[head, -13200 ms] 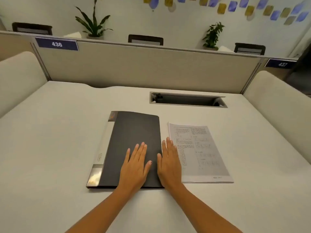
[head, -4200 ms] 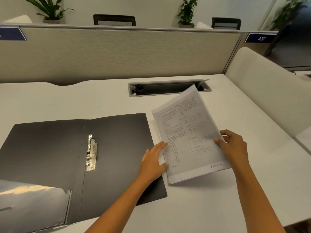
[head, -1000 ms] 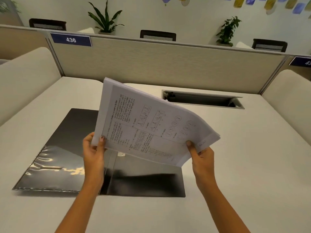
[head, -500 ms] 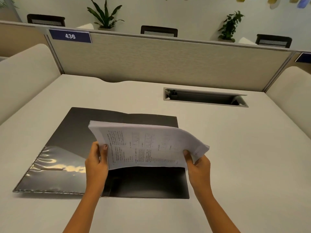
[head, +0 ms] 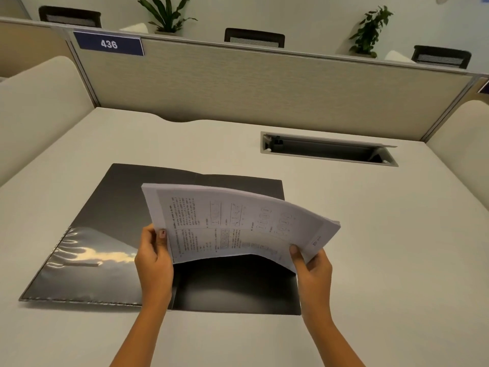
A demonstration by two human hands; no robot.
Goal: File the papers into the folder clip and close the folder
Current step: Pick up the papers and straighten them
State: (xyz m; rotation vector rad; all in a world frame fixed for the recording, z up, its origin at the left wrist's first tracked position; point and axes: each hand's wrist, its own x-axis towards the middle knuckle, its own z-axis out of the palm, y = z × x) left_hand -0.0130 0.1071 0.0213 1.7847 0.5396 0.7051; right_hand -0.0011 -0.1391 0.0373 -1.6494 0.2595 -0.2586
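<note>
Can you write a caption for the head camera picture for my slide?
Both hands, left and right, hold a bowed stack of papers above an open black folder.

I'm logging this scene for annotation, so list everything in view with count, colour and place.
Folder: 1, black, open flat on the desk, clear pocket on its left flap.
Papers: 1 stack, white, printed, held above the folder.
Desk: 1, off-white.
Cable tray: 1, grey, open, far right of the desk.
Partition: 1, beige, behind the desk.
Sign 436: 1, blue, on the partition.
Chairs: 3, black, beyond the partition.
Plants: 2, green, beyond the partition.
Left hand: grips the stack's left edge.
Right hand: grips its right edge.
</note>
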